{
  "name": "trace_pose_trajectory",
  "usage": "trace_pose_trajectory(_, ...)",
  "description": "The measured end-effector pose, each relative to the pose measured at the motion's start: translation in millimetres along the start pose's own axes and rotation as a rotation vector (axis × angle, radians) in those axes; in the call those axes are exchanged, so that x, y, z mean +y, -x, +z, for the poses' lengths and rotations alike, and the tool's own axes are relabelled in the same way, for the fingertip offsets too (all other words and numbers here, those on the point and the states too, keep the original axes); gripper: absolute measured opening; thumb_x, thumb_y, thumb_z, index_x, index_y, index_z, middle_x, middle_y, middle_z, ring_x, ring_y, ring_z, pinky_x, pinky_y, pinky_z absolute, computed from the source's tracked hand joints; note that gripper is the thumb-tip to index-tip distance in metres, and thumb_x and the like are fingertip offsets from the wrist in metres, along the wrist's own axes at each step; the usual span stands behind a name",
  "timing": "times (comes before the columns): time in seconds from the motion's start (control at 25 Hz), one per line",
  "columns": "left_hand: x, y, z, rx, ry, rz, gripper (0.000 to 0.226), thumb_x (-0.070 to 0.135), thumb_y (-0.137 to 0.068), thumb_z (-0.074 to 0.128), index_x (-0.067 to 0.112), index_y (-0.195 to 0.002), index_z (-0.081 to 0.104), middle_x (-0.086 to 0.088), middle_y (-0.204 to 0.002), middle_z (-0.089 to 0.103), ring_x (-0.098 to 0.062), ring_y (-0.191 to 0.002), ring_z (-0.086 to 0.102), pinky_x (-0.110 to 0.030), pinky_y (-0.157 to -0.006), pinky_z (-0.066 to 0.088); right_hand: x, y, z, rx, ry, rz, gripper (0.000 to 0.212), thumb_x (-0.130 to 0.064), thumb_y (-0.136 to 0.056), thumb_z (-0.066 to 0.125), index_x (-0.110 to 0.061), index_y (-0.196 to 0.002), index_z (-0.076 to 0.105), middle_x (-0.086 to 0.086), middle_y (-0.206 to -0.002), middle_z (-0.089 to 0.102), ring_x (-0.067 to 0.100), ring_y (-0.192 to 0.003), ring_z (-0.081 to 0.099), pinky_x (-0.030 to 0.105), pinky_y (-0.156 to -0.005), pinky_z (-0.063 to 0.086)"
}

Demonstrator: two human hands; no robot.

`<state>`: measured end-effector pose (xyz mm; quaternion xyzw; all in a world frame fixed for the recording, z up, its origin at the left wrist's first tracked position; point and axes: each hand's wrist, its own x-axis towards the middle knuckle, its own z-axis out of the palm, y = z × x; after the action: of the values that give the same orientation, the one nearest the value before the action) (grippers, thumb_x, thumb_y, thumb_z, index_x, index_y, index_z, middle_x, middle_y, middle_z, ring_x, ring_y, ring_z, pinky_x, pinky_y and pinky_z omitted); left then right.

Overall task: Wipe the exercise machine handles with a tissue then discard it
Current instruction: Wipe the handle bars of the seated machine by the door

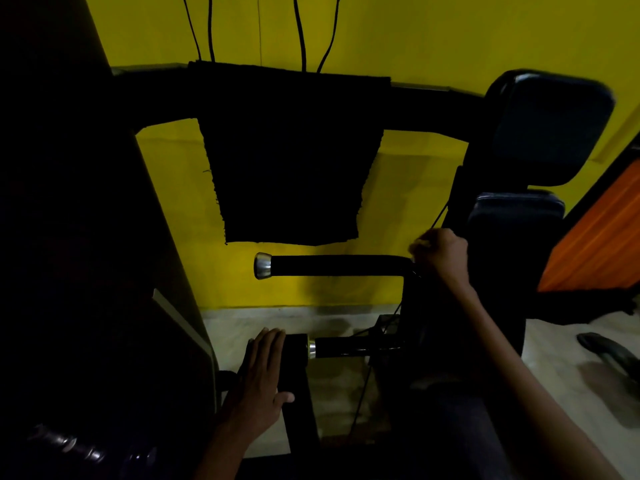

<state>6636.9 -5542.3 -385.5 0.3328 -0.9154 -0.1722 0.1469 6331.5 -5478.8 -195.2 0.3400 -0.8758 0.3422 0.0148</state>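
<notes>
Fingers of the right hand [440, 252] were curled tight at the inner end of the upper handle [337, 265], where the black grip met the upright post of the exercise machine [426, 306]. A pale scrap showed at the knuckles, most likely the tissue [417, 244], though the room was dim and it was blurred, so I could not be sure how much of it sat against the grip. The left hand [261, 379] lay flat, fingers straight, on the black end of the lower handle [349, 346], holding nothing, apparently steadying the machine.

To my eye the wiping was at the upper handle, with the lower one not yet attended to. Done well, the tissue would be wrapped right round the grip and drawn in one firm pass toward the chrome cap [262, 266], turning the wrist so the underside got cleaned too. The flat left hand would do best keeping the frame from swinging. A black cloth [291, 168] hung over the bar behind, against the yellow wall [415, 36], clear of the work.
</notes>
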Motion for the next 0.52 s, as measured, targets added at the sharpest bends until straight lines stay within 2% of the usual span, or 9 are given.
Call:
trace_pose_trajectory(0.08,0.2,-0.1,-1.6,-0.016,-0.031,-0.009,0.124,0.044,-0.055,0.087,0.014,-0.15,0.013,-0.005,-0.153,0.027,-0.02,-0.14,0.011,-0.025,-0.114,-0.003,9.7,4.8,-1.1,0.0,-0.009,0.044,0.013,-0.009,-0.081,0.055,-0.002,-0.071,0.062,0.018,-0.073,0.066,0.028,-0.066,0.062,0.028,-0.056,0.045)
trace_pose_trajectory(0.2,2.4,-1.6,-1.9,-0.004,-0.016,0.001,0.116,0.042,-0.066,0.081,0.018,-0.151,0.006,0.007,-0.153,0.008,-0.014,-0.142,-0.003,-0.026,-0.116,-0.008,14.0,11.6,-0.1,0.053,-0.032,0.055,0.016,-0.008,-0.082,0.054,0.0,-0.071,0.062,0.019,-0.074,0.065,0.032,-0.069,0.063,0.032,-0.06,0.047)
trace_pose_trajectory(0.32,0.4,-2.2,0.2,-0.016,-0.037,-0.001,0.125,0.043,-0.051,0.089,0.013,-0.149,0.017,-0.005,-0.151,0.028,-0.02,-0.14,0.011,-0.032,-0.115,0.009,11.3,17.4,3.1,0.086,-0.047,0.037,0.016,-0.007,-0.083,0.057,0.0,-0.069,0.06,0.015,-0.074,0.064,0.028,-0.071,0.063,0.033,-0.061,0.049)
trace_pose_trajectory(0.4,0.0,-0.8,3.2,0.0,-0.03,-0.01,0.126,0.042,-0.049,0.09,0.014,-0.148,0.017,-0.007,-0.149,0.031,-0.021,-0.139,0.015,-0.036,-0.115,0.018,1.1,21.6,0.9,0.094,-0.098,-0.031,0.01,-0.008,-0.083,0.063,0.0,-0.078,0.067,0.015,-0.081,0.069,0.027,-0.078,0.066,0.033,-0.068,0.054)
trace_pose_trajectory(0.52,-1.1,-0.7,2.7,-0.016,-0.041,-0.018,0.126,0.043,-0.048,0.09,0.013,-0.147,0.018,-0.007,-0.149,0.032,-0.02,-0.139,0.015,-0.031,-0.114,0.011,-13.6,35.7,-2.1,0.189,-0.164,-0.125,0.013,-0.01,-0.085,0.065,-0.002,-0.094,0.071,0.013,-0.092,0.07,0.023,-0.085,0.065,0.025,-0.07,0.045)
